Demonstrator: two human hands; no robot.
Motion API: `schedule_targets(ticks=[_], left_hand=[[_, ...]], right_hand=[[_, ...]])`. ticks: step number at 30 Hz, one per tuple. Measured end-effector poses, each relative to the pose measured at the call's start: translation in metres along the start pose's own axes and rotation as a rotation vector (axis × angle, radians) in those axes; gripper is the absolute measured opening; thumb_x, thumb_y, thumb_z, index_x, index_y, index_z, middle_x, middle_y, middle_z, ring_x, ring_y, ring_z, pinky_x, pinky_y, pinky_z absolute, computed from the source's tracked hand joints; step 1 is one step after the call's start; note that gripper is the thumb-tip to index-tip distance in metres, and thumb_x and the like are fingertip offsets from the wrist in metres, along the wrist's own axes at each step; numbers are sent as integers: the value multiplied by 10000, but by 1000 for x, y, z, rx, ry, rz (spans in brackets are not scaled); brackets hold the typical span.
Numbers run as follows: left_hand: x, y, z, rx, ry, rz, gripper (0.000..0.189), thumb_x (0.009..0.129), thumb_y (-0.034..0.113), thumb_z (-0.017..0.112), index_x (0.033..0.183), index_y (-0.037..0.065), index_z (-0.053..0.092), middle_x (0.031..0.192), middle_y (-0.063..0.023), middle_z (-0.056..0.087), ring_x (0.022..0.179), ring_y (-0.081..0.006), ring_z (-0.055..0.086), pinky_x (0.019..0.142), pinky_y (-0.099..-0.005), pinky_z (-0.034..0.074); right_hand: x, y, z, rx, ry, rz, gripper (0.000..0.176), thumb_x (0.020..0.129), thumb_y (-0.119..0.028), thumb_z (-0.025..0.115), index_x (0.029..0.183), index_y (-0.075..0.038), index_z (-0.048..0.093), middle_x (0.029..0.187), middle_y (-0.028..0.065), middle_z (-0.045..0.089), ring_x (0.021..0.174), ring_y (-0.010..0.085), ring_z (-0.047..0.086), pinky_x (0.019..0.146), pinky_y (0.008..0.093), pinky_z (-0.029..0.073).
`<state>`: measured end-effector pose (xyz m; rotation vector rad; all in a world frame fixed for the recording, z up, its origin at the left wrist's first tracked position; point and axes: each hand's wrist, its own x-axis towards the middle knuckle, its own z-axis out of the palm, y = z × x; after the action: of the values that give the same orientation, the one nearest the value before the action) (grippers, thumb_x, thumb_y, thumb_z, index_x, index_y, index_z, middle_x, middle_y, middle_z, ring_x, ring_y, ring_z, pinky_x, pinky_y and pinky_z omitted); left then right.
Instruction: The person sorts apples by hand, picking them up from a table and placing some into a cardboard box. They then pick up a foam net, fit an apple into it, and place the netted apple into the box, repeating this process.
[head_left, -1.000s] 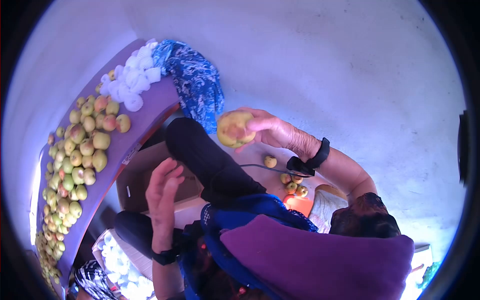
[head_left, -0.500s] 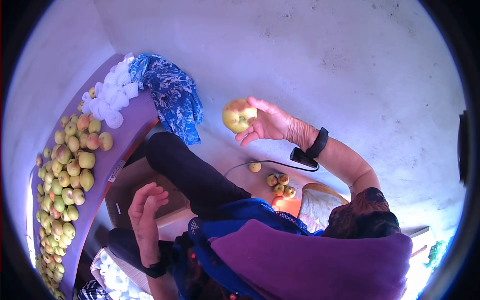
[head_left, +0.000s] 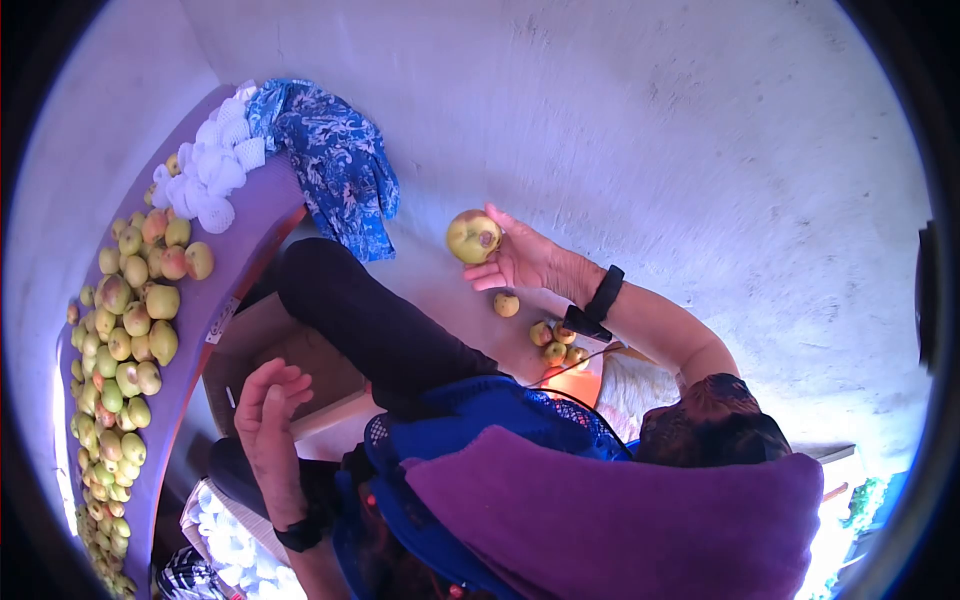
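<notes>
My right hand (head_left: 520, 257) holds a yellow-green apple (head_left: 473, 237) out near the wall, its fingers and thumb around one side. A brown patch marks the apple's face. Lower and to the left, my left hand (head_left: 268, 415) is raised over an open cardboard box (head_left: 330, 395), fingers loosely bent and slightly apart, with nothing in them. Many green, yellow and reddish apples (head_left: 118, 345) lie piled on the purple table (head_left: 205, 350) at the left.
White foam nets (head_left: 215, 165) and a blue patterned cloth (head_left: 335, 165) lie at the table's far end. Several apples (head_left: 555, 352) are on the floor beside an orange object (head_left: 575, 384). A box of white foam (head_left: 230, 540) stands at the bottom.
My right hand and its apple have moved slightly down, and the apple has turned, showing another side. My left hand has shifted a little left, still empty. The view has tilted slightly.
</notes>
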<state>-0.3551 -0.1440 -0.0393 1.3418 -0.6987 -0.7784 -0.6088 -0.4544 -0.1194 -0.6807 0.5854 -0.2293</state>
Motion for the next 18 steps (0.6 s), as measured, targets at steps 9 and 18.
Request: schedule_targets(ticks=[9,18], left_hand=[[-2,-18,-15,-70,29,-14,287,956,134,500,1201,-4,558,1062,-120,631,954,-202,643,850,-307,515],[2,-18,-13,-52,40,-26,305,969,145,477,1222,-14,538,1087,-128,625,968,-204,638,859,-315,515]], right_hand=[[1,52,-74,123,142,73,712,828,-624,579,1204,-25,494,1024,174,621,860,308,671,749,439,588],[-37,100,-151,-75,315,254,525,845,-295,648,1267,-43,463,1201,180,542,1063,344,575,889,465,515]])
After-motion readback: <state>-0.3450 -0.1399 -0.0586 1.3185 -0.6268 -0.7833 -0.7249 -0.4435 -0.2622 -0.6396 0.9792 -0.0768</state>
